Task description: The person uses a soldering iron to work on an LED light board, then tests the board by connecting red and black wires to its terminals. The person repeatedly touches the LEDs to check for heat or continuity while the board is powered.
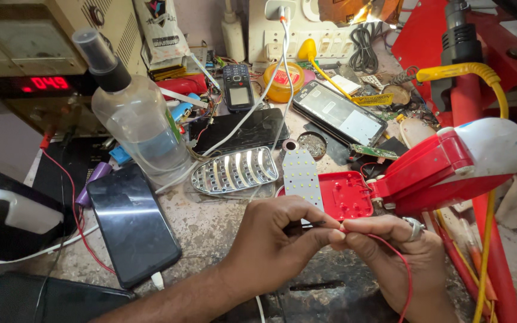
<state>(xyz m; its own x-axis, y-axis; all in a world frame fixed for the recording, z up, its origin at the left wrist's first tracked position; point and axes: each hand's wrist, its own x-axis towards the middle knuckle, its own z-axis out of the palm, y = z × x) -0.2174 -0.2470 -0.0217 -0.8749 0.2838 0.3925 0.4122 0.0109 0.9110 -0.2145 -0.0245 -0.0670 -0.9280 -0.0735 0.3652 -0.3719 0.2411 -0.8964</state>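
My left hand (279, 230) and right hand (390, 239) pinch the thin red wire (403, 263) together. I should keep the grip close to its bare tip, steady above the bench (210, 224).

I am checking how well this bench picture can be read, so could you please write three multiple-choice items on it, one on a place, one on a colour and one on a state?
1. Where does the clear spray bottle stand?
A. right of the red lamp
B. left of the ribbed reflector, behind the dark phone
C. in the left hand

2. What colour is the wire pinched by both hands?
A. red
B. green
C. blue

3. In what state is the red lamp?
A. closed and lit
B. wrapped in a box
C. opened, LED board out

Answers:
1 B: it rises left of the ribbed reflector, behind the dark phone.
2 A: the strand between left hand and right hand is red.
3 C: the LED board leans by the bare red tray.
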